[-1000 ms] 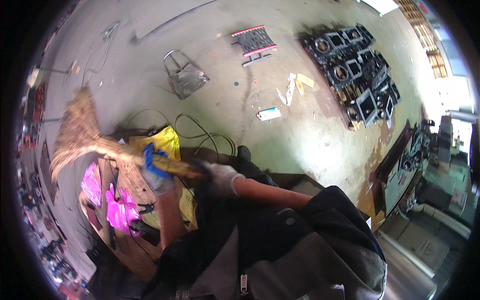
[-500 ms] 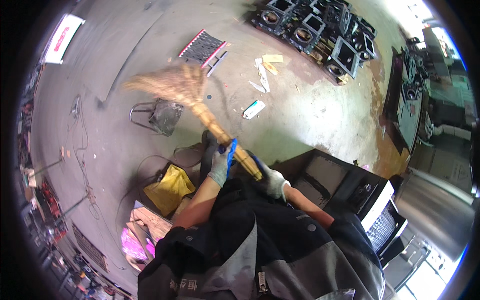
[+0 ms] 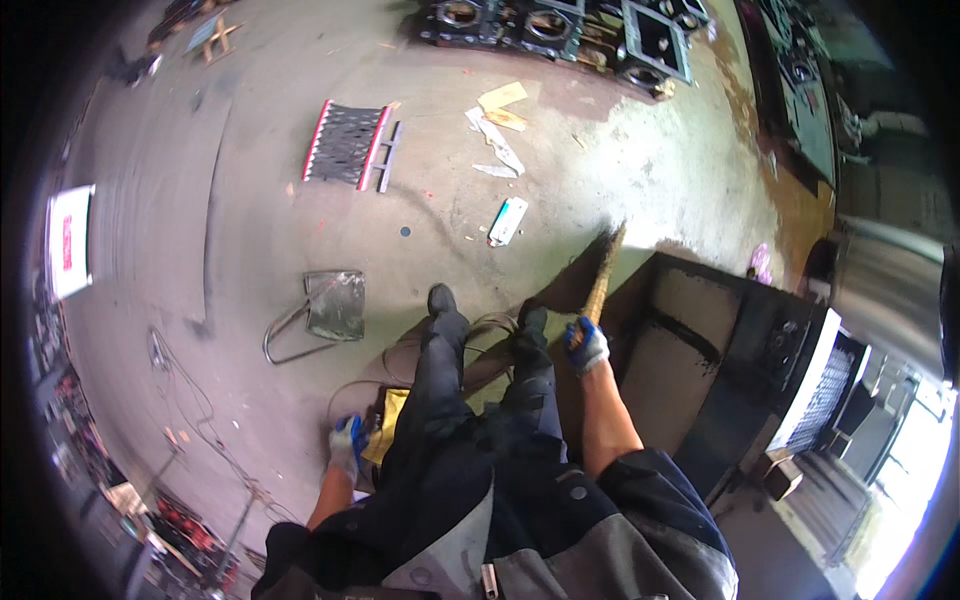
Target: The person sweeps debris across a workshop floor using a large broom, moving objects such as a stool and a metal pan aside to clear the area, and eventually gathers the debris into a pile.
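Observation:
My right hand [image 3: 586, 345], in a white and blue work glove, is closed around the handle of a straw broom [image 3: 602, 285]. The broom slants away from me, beside the dark metal cabinet on my right, and shows nearly edge-on. Low at my left side hangs my left hand [image 3: 346, 443], gloved the same way. It holds nothing that I can see, and its fingers look loosely apart. Right beside it is a yellow bag [image 3: 388, 425], partly hidden by my leg. A metal dustpan [image 3: 336, 306] with a looped handle lies on the floor ahead of my left hand.
The dark cabinet [image 3: 690, 330] stands close on my right. Ahead lie a red-edged mesh rack [image 3: 347, 146], paper scraps [image 3: 497, 145] and a small white box [image 3: 508, 221]. Black metal castings [image 3: 548, 25] stand farther off. Cables [image 3: 490, 325] loop around my feet.
My left hand has let go of the broom and dropped to my left side. My right hand has carried the broom from in front of me to the right. The view has turned.

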